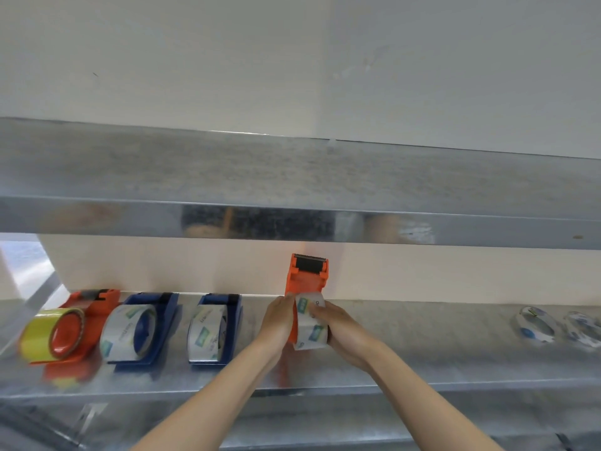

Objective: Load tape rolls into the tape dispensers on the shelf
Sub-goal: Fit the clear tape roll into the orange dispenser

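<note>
An orange tape dispenser (306, 277) stands tilted up off the metal shelf (422, 359), its toothed cutter at the top. A clear tape roll (310, 332) with green and blue print sits in its lower part. My left hand (279, 323) grips the dispenser's left side at the roll. My right hand (338, 327) clasps the roll from the right, with fingertips on the tape end near the roll's top.
On the left of the shelf lie an orange dispenser with a yellow roll (55, 336) and two blue dispensers (143, 327) (213, 330) with clear rolls. Two loose clear rolls (535, 323) (582, 330) lie at the right. An upper shelf (292, 222) overhangs closely.
</note>
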